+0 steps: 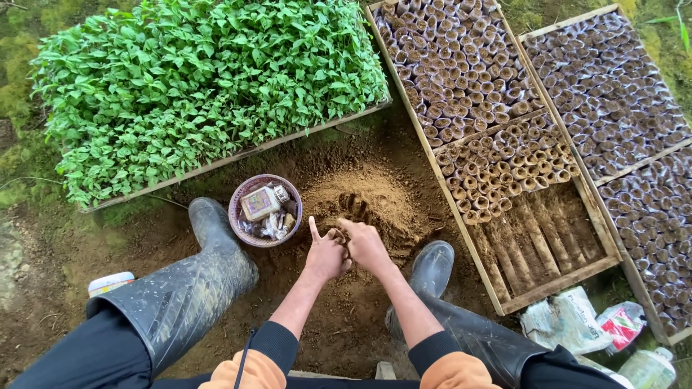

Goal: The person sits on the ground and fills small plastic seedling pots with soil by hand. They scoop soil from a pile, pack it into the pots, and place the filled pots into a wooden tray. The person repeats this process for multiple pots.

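While you squat with a rubber boot [194, 288] planted on either side, your left hand [326, 256] and right hand [367, 246] meet just in front of you, touching each other at the near foot of the soil mound [375, 202]. Your left fingers are curled in with only the forefinger raised; your right fingers are curled too, forefinger pointing toward the left hand. Something small seems pinched between them, but you cannot tell what, as the knuckles hide it.

As a judgement, you do well to keep both hands low and close over the loose soil, so that anything spilled falls back onto the mound, and to press lightly, because the soil looks dry and crumbly.

That mound lies directly beyond your fingertips, its near slope scored with finger grooves. Just left of your left hand sits a round bowl [264, 210] holding small packets. Beyond your right boot stands a wooden tray [551, 277], its near end bare and its far end packed with small soil-filled pots [497, 162]. Farthest off, to the left, a bed of green seedlings [202, 79] fills another tray.
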